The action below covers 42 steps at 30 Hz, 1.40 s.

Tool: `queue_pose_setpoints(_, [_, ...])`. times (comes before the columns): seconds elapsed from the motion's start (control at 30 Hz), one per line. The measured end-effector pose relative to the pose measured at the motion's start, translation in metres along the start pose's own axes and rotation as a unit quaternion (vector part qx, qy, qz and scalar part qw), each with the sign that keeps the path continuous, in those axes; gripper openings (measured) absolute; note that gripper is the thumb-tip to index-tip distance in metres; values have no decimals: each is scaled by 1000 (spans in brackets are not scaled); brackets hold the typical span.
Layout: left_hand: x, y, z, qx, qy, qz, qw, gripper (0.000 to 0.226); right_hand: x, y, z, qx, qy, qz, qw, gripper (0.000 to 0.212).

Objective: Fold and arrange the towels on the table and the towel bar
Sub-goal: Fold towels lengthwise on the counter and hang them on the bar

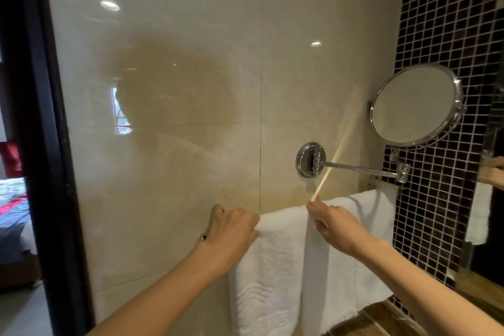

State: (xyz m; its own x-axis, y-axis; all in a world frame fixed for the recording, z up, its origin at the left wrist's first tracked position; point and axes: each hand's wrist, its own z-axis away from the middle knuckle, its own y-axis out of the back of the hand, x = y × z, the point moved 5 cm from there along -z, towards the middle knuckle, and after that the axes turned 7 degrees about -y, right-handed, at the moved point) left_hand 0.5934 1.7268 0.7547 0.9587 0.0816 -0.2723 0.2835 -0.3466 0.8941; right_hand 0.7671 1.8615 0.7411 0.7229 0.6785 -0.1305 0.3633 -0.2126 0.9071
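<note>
Several towels [272,267] over bar [214,217], mirror [414,105] above

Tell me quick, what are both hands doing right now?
Left hand: grips the textured white towel.
Right hand: pinches the smooth white towel.

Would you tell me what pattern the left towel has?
The left towel is white with embossed wavy lines; head view.

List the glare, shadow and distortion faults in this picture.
Head view: lamp glare spots the glossy wall; a dim shadow spreads mid-wall; a light streak crosses the mirror arm; the wide lens bows the door frame; towels look sharp.
</note>
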Motion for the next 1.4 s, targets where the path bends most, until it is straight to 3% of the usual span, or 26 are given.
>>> queue_pose_setpoints(0.17, [0, -2, -1, 16, 4, -9, 1000, 25, -3, 3, 3, -12, -27, -15, 999, 22])
queue_pose_setpoints(0.33, [-1, -1, -6, 14, 4, -10, 1000, 23, -23, 9, 6, -10, 11, -25, 1000, 60])
queue_pose_setpoints(0.5, [1, 0, -6, 29, 3, -19, 999, 21, -45, 9, -1, 14, 84, -8, 996, 32])
queue_pose_setpoints(0.57, [2, -1, -6, 34, -2, -21, 999, 20, -45, 7, -4, 32, 59, -43, 997, 26])
queue_pose_setpoints(0.8, [4, -4, -3, 54, 7, -30, 998, 24, -49, 3, -2, 72, -14, -82, 994, 30])
queue_pose_setpoints(0.97, [6, -4, 5, 65, 2, -23, 998, 23, -62, 11, -1, -2, 19, -9, 1000, 30])
queue_pose_setpoints(1.1, [10, 7, 21, 148, 0, 24, 989, 23, -84, 21, -3, -26, 74, -9, 997, 43])
queue_pose_setpoints(1.23, [18, 10, 58, 332, -56, 120, 934, 24, -103, 17, -9, -24, 117, -32, 992, 40])
queue_pose_setpoints(1.3, [28, 2, 81, 354, -81, 179, 914, 22, -109, 14, -9, -23, 130, -37, 991, 37])
queue_pose_setpoints(1.4, [40, -29, 109, 312, -79, 249, 913, 21, -116, 8, -6, -11, 146, -44, 988, 32])
